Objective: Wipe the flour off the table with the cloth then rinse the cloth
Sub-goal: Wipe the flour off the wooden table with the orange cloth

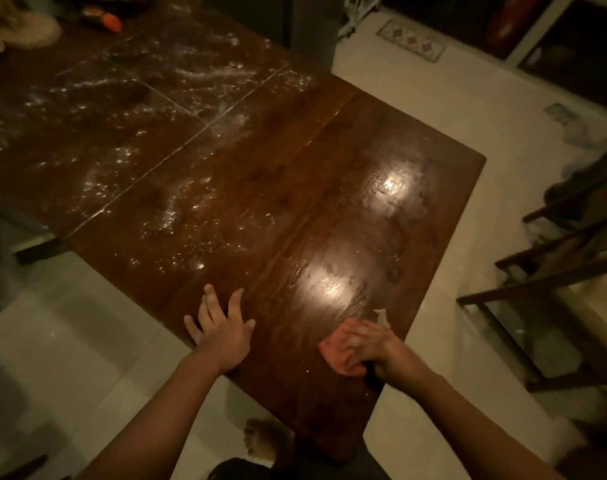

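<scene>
A dark wooden table (295, 161) fills the middle of the view. White flour (170, 216) is scattered over its left and far parts, while the near right part looks wet and shiny. My right hand (374, 351) presses a pink cloth (333, 351) flat on the table near the front right edge. My left hand (222, 330) rests flat on the table's near left edge, fingers spread, holding nothing.
A pale round mat (35, 32) and an orange object (111, 22) sit at the table's far left end. Dark wooden chairs or racks (551, 271) stand on the right. Pale tiled floor (70, 323) surrounds the table. A bare foot (260, 441) shows below the table edge.
</scene>
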